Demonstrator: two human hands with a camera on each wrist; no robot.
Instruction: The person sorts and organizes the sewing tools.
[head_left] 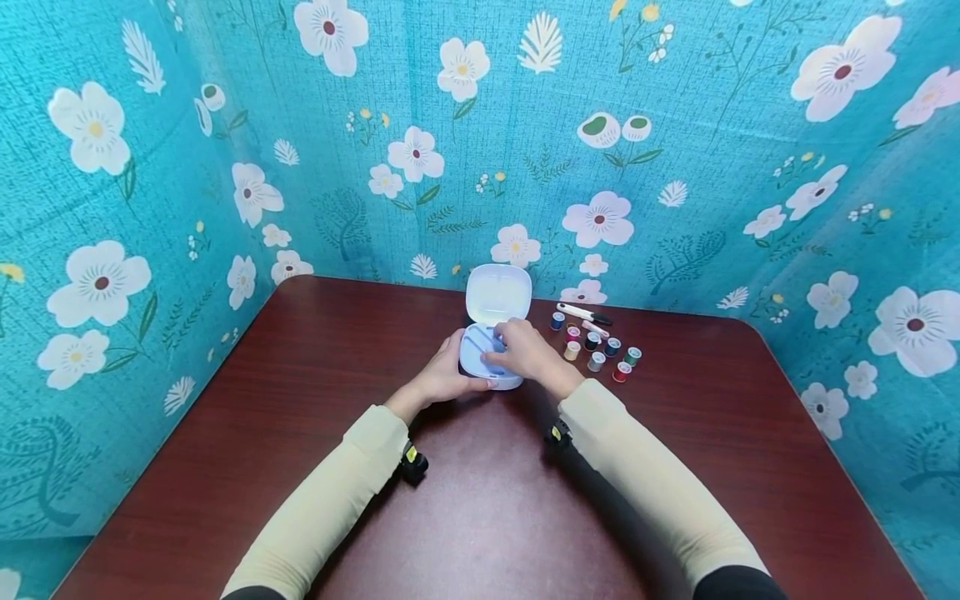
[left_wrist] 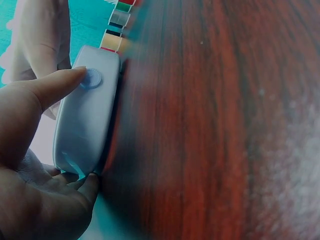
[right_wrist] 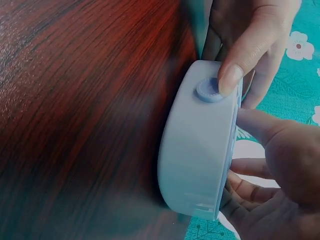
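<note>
A small white plastic box (head_left: 507, 383) with its lid (head_left: 498, 293) raised stands near the back of the table. Inside it lies a light-blue tray (head_left: 474, 350). My left hand (head_left: 442, 372) grips the box from the left, its thumb on the front wall by a round blue button (right_wrist: 209, 90) and its other fingers round the side. Over the box top, my right hand (head_left: 530, 350) has bent fingers and thumb, set apart, touching the tray; the rim hides the fingertips in the right wrist view, and I cannot tell whether they pinch it.
Several thread spools, among them a red spool (head_left: 622, 372) and a beige spool (head_left: 572, 351), stand right of the box. Behind them lie a white-and-black tool (head_left: 585, 313) and a small pale item (head_left: 596, 328). A floral blue cloth (head_left: 465, 200) hangs behind the table (head_left: 480, 500).
</note>
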